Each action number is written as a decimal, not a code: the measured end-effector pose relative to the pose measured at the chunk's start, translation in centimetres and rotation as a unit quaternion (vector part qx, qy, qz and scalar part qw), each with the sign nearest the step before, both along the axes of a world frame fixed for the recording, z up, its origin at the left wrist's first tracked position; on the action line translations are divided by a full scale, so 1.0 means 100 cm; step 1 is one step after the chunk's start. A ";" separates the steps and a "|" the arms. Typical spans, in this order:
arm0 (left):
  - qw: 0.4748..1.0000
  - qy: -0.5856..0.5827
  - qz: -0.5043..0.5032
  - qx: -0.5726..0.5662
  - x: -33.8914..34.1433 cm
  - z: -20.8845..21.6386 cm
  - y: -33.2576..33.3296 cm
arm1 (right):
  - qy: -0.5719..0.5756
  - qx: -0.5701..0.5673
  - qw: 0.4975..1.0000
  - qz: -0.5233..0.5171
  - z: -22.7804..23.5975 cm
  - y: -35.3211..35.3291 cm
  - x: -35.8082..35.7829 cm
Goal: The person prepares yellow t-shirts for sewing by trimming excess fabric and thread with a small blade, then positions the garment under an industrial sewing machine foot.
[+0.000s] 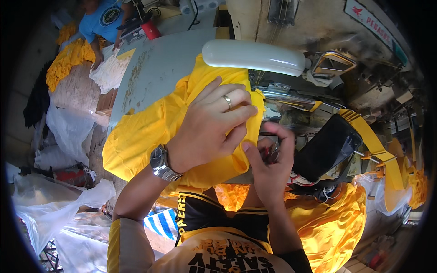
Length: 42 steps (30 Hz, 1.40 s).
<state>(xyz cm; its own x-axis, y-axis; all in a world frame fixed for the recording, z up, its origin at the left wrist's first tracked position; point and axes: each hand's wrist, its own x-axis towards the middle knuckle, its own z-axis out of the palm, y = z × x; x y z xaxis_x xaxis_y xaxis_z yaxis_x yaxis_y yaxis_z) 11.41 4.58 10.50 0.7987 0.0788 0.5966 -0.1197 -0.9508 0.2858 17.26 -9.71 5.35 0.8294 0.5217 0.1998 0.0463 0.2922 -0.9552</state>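
Observation:
A large piece of yellow fabric lies bunched over the machine table, its right edge against the sewing machine's metal parts. My left hand, with a ring and a metal wristwatch, rests palm down on the fabric, its bent fingers gripping near the right edge. Just beside that edge is my right hand, its thumb tip close to the fabric. Curled in its fingers is a small dark tool with some red, which looks like thread snips; most of it is hidden.
A white rounded lamp or cover juts over the fabric. At right are a black phone-like slab and a yellow strip feeding from a roll. More yellow fabric drapes beside my lap. Another person works at far left.

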 end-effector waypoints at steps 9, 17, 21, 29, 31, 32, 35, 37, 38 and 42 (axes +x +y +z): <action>0.993 0.009 0.075 0.094 -0.003 0.002 0.004 | 0.020 -0.119 0.991 0.052 -0.016 -0.002 0.021; 0.999 0.002 0.053 -0.005 0.025 -0.001 0.035 | -0.102 -0.144 0.984 -0.008 -0.010 0.002 0.022; 0.998 -0.024 0.061 0.008 0.034 -0.004 0.053 | -0.132 -0.136 0.982 -0.019 -0.007 0.004 0.024; 0.967 -0.101 0.053 -0.227 -0.055 -0.004 0.086 | -0.148 -0.154 0.975 -0.060 0.006 0.011 0.027; 0.957 0.001 0.028 -0.290 -0.076 -0.027 0.071 | -0.162 -0.161 0.971 -0.068 0.007 0.012 0.026; 0.958 0.081 0.039 -0.272 -0.090 -0.036 0.066 | -0.160 -0.162 0.971 -0.071 0.008 0.013 0.027; 0.986 0.051 0.086 -0.136 -0.118 -0.038 0.051 | -0.167 -0.173 0.968 -0.076 0.007 0.010 0.031; 0.985 -0.058 0.157 -0.046 -0.134 -0.017 0.037 | -0.186 -0.192 0.960 -0.085 0.007 0.006 0.034; 0.986 -0.076 0.145 0.020 -0.142 -0.005 0.016 | -0.233 -0.168 0.954 -0.080 0.013 0.002 0.023; 0.985 -0.101 0.002 0.139 -0.152 0.002 -0.061 | -0.306 -0.073 0.924 0.216 0.058 -0.027 -0.037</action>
